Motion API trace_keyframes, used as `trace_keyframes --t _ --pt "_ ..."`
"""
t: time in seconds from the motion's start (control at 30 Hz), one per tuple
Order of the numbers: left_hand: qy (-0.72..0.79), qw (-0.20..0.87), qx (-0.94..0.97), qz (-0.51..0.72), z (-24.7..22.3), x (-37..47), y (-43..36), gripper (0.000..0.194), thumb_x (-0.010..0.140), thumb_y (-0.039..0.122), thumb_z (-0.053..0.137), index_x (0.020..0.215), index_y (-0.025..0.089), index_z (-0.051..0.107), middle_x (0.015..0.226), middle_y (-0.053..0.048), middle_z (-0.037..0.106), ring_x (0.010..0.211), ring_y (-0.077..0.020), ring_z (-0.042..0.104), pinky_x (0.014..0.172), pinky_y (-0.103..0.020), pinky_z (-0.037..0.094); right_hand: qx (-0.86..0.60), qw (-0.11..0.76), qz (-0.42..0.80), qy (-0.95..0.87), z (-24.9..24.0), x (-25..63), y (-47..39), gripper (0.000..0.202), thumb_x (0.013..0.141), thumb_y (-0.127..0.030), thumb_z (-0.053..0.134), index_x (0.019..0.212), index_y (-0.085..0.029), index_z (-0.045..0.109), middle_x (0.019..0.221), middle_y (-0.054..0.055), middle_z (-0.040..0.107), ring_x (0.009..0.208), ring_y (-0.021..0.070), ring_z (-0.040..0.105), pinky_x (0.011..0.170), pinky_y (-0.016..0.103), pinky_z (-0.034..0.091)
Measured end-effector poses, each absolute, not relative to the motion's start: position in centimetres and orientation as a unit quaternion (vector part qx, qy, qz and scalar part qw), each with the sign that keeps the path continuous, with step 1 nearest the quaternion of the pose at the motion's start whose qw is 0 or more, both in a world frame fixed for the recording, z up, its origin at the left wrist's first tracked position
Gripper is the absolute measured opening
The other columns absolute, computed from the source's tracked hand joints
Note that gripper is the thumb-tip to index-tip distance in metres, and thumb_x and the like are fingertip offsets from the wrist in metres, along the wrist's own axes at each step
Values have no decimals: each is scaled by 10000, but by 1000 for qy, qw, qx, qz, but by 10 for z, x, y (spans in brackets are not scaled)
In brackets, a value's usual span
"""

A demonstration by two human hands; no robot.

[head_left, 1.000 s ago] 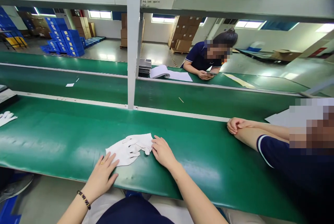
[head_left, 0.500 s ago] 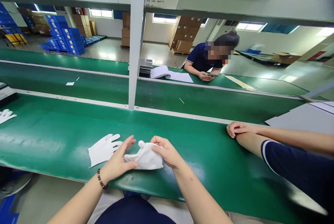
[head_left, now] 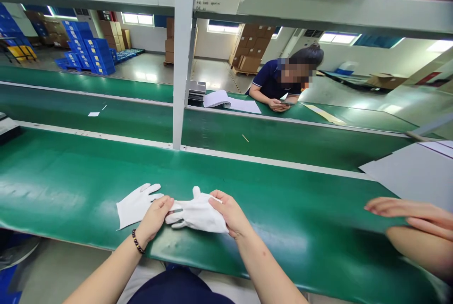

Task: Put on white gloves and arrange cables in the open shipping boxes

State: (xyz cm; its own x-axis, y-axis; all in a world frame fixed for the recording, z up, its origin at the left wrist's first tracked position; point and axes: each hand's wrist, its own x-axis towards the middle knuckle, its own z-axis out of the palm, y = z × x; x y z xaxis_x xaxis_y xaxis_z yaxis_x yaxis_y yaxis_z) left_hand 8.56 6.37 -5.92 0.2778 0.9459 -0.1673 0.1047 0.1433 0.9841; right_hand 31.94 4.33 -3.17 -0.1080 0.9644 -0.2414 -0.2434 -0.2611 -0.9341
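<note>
A white glove (head_left: 201, 214) is stretched out between my two hands, its fingers pointing left and its cuff to the right. My left hand (head_left: 155, 215), with a beaded bracelet at the wrist, pinches the tip of one glove finger. At the cuff end my right hand (head_left: 228, 212) grips the fabric, thumb on top. Flat on the green surface, just left of my left hand, lies a second white glove (head_left: 136, 206), its fingers pointing right and partly hidden behind that hand.
A green workbench (head_left: 88, 167) spans the front. A metal upright (head_left: 180, 68) rises at its back rail. Another person's hand (head_left: 406, 212) is at the right, near grey sheets (head_left: 417, 167). Across the bench a person (head_left: 279, 80) leans over a phone, beside an open notebook (head_left: 233, 102).
My left hand has gone from open to pinching a glove finger, and the held glove is now spread out. The neighbour's arms at right have drawn back; the far-left glove has left view.
</note>
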Motion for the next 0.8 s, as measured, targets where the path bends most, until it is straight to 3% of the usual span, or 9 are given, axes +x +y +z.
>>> trace_keyframes --t 0.1,0.17,0.2,0.3,0.37,0.43,0.57,0.7,0.8 --pt "496 499 592 393 -57 88 57 342 843 450 567 1031 167 536 989 -66 589 944 -182 555 839 -311 438 -485 420 603 -474 -13 316 39 386 714 -521 665 781 -168 523 620 -33 503 526 77 396 518 213 309" --pt "464 482 627 399 -53 92 48 549 817 418 610 1281 191 426 1241 -107 525 1146 -215 492 966 -349 391 -482 357 553 -578 -1 312 33 274 784 -433 607 782 -162 569 650 -26 504 572 85 397 550 218 305" --pt "443 478 648 394 -50 95 42 567 820 413 607 1309 198 415 1277 -110 513 1172 -220 479 984 -350 377 -471 326 531 -624 4 310 30 227 805 -389 582 774 -163 586 668 -21 510 602 92 406 572 221 310" --pt "412 457 709 345 -45 103 28 286 895 419 487 986 179 614 970 -72 643 918 -192 573 849 -311 408 -434 275 525 -679 9 309 20 196 821 -350 555 762 -168 594 695 -16 515 649 102 416 606 223 319" --pt "439 458 696 337 -47 106 24 375 924 438 406 715 172 568 692 -36 594 686 -156 537 704 -289 392 -431 275 552 -659 5 313 17 255 817 -411 563 754 -163 568 663 -22 482 613 95 386 572 219 302" --pt "472 484 639 366 -51 105 24 412 914 476 403 640 179 487 594 -12 527 598 -141 481 648 -281 368 -436 286 575 -630 -1 320 16 345 801 -498 570 728 -162 535 622 -31 436 570 87 344 532 218 274" --pt "467 554 554 409 -57 98 27 360 870 524 476 812 174 535 687 -12 546 687 -155 519 706 -287 401 -493 322 545 -597 1 336 17 404 802 -569 549 724 -173 529 596 -26 439 526 90 345 493 225 273" --pt "461 591 514 417 -62 90 23 395 857 529 514 1031 174 525 833 -24 564 768 -157 564 772 -300 429 -532 373 317 -690 17 330 12 248 874 -419 510 809 -203 614 687 15 560 582 126 472 553 250 348" --pt "474 594 490 427 -71 80 14 390 863 523 513 1036 174 520 843 -26 564 759 -149 557 765 -296 432 -488 287 246 -787 15 309 8 158 863 -307 525 931 -218 636 791 36 626 683 164 560 630 270 403"
